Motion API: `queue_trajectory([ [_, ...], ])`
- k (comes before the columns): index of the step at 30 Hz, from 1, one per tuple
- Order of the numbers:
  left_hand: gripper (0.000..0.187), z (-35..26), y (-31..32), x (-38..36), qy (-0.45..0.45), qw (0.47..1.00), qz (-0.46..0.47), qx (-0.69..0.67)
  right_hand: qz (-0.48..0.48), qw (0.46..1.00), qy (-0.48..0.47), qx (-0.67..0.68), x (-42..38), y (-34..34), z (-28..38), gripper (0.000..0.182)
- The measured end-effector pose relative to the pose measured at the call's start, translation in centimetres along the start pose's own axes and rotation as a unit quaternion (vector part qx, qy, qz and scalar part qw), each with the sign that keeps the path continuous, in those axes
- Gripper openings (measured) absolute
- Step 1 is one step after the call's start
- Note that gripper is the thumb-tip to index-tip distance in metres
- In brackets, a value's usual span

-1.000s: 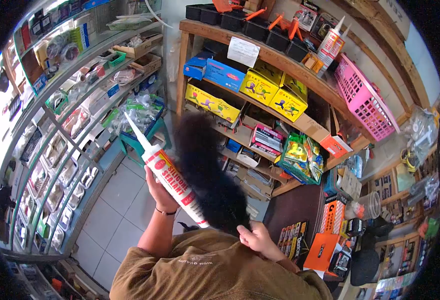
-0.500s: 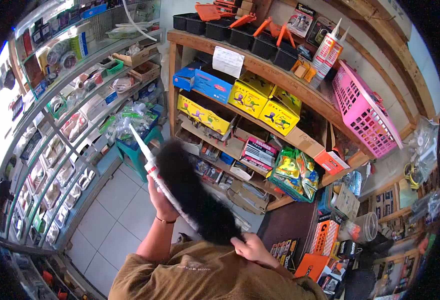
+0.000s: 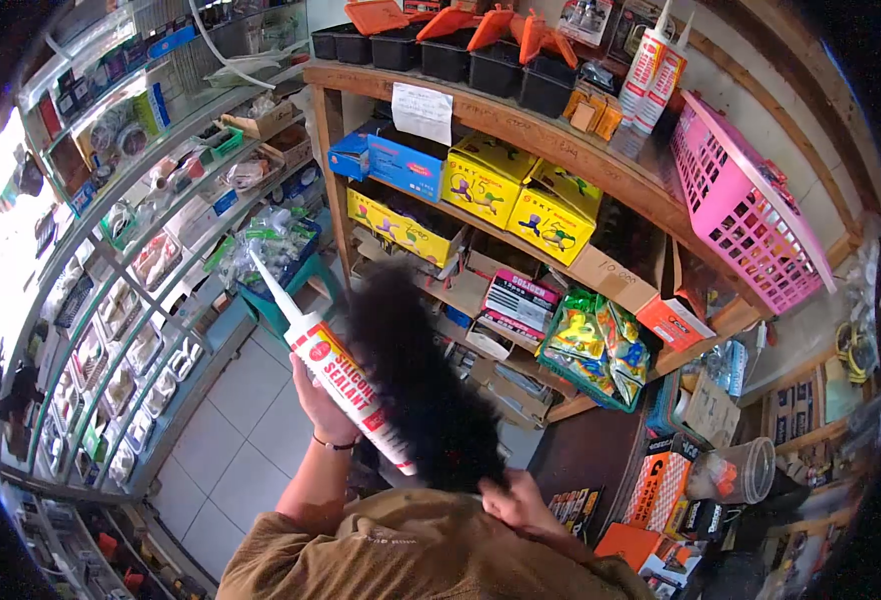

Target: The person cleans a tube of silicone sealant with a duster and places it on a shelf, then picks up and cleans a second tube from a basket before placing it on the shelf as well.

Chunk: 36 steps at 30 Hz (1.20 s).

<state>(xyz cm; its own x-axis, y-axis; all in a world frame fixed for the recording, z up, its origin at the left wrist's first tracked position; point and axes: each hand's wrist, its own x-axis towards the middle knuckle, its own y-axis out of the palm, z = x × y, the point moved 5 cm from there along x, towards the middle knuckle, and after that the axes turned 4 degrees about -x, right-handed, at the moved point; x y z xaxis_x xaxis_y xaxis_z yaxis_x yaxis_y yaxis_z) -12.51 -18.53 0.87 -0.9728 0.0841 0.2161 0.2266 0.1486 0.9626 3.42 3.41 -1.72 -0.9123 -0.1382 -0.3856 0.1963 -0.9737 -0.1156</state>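
Observation:
My left hand (image 3: 321, 398) is wrapped round a tube of silicone sealant (image 3: 353, 395) from behind. The tube slants, its long white nozzle pointing up and left, with the red and yellow label facing me. A black fluffy duster (image 3: 416, 375) overlaps the tube's right side in this view, blurred by motion. At the duster's lower end my right hand (image 3: 516, 500) is closed on it; the handle itself is hidden.
Ahead stands a wooden shelf (image 3: 551, 125) with yellow boxes (image 3: 486, 185), black bins (image 3: 396, 48) and more sealant tubes (image 3: 651, 75). A pink basket (image 3: 746, 210) is at the right. Glass shelving (image 3: 131, 270) curves along the left, near a green stool (image 3: 311, 285).
The sealant tube has turned so its label now faces me. The duster has swung a little to the right, and my view has shifted slightly.

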Motion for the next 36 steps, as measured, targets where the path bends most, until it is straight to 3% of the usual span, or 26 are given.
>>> queue_trajectory([
  [3,0.049,0.4,1.4,0.7,-0.03,0.998,-0.035,0.047,0.044,0.996,-0.011,-0.083,1.3,-0.1,-0.7,0.027],
  [4,0.052,-0.4,-4.2,1.8,0.072,0.983,-0.162,0.047,0.032,0.972,-0.17,-0.16,1.3,0.8,0.9,0.032],
  [5,0.053,-0.1,-1.3,1.8,-0.003,0.998,-0.05,0.045,0.02,0.917,-0.322,-0.233,0.6,1.6,2.4,0.037],
  [7,0.055,1.2,1.8,1.8,-0.064,0.991,0.119,-0.016,0.021,0.96,-0.183,-0.211,0.7,1.3,2.7,0.039],
  [8,0.056,-0.9,-0.8,2.0,0.151,0.968,-0.135,0.146,0.021,0.982,-0.04,-0.183,0.7,1.0,1.9,0.04],
  [9,0.055,-0.4,-0.4,1.5,0.062,0.991,-0.066,0.099,0.077,0.992,-0.032,-0.098,1.8,0.6,-1.5,0.036],
  [10,0.054,0.2,2.0,0.9,-0.027,0.998,0.005,0.051,0.077,0.991,-0.033,-0.102,1.6,0.5,-1.1,0.036],
  [12,0.053,0.5,-5.9,1.5,0.016,0.981,-0.181,-0.073,0.096,0.921,-0.184,-0.329,0.9,1.1,1.0,0.034],
  [14,0.049,0.5,2.5,0.5,-0.03,0.998,0.014,0.06,0.048,0.92,-0.322,-0.218,0.7,1.2,0.2,0.037],
  [15,0.049,0.7,1.7,0.6,-0.062,0.994,0.079,0.047,0.057,0.97,-0.163,-0.171,1.0,1.0,0.8,0.035],
  [16,0.056,-0.3,0.6,0.5,0.122,0.975,-0.183,0.027,0.063,0.991,-0.002,-0.121,1.2,0.7,0.4,0.033],
  [17,0.057,-0.2,0.0,0.4,0.053,0.996,-0.073,0.008,0.122,0.981,0.072,-0.13,2.0,0.6,-2.8,0.036],
  [18,0.058,0.0,-0.8,-0.4,-0.018,0.999,0.035,-0.01,0.124,0.981,0.07,-0.132,2.0,0.6,-3.4,0.036],
  [20,0.052,1.1,-0.7,-0.9,-0.054,0.998,0.02,-0.017,0.103,0.9,-0.254,-0.338,1.4,1.8,-1.6,0.035],
  [22,0.05,0.5,-0.1,-1.6,-0.029,0.998,-0.029,0.049,0.083,0.923,-0.27,-0.261,1.0,1.8,-1.6,0.036],
  [23,0.05,0.9,1.6,-0.7,-0.07,0.997,0.024,-0.002,0.105,0.97,-0.077,-0.204,1.5,1.2,-1.9,0.032],
  [24,0.053,0.1,0.8,-1.8,0.084,0.96,-0.259,0.066,0.122,0.976,0.12,-0.138,1.1,0.9,-3.0,0.034],
  [25,0.052,-0.1,0.5,-1.9,0.031,0.989,-0.133,0.063,0.127,0.982,0.125,-0.063,1.2,1.4,-3.9,0.034],
  [26,0.052,-0.2,0.2,-2.3,-0.022,0.998,-0.003,0.059,0.127,0.982,0.126,-0.064,0.9,1.6,-4.3,0.034],
  [27,0.056,-0.1,0.2,-2.3,0.062,0.974,-0.194,0.095,0.103,0.978,-0.068,-0.168,0.7,2.1,-2.2,0.032],
  [28,0.057,0.4,-1.2,-0.7,-0.063,0.992,0.1,0.031,0.072,0.926,-0.258,-0.265,-0.1,2.7,-0.4,0.035],
  [29,0.05,0.4,-4.8,-1.0,-0.078,0.989,0.128,0.001,0.063,0.924,-0.288,-0.243,0.0,2.7,-0.8,0.035],
  [30,0.044,0.4,-4.2,-1.1,-0.092,0.983,0.155,-0.03,0.061,0.924,-0.288,-0.244,-0.2,2.6,-0.1,0.035],
  [32,0.052,-0.7,-2.8,-2.5,-0.001,0.992,-0.124,0.01,0.075,0.991,0.054,-0.099,0.3,1.5,-1.4,0.026],
  [34,0.055,-0.2,-0.8,-2.1,-0.017,0.995,-0.09,0.043,0.087,0.989,0.053,-0.108,0.4,1.6,-3.6,0.025],
  [36,0.057,0.4,0.4,-1.5,-0.07,0.995,0.022,0.061,0.084,0.954,-0.203,-0.206,-0.4,2.5,-2.2,0.036],
])
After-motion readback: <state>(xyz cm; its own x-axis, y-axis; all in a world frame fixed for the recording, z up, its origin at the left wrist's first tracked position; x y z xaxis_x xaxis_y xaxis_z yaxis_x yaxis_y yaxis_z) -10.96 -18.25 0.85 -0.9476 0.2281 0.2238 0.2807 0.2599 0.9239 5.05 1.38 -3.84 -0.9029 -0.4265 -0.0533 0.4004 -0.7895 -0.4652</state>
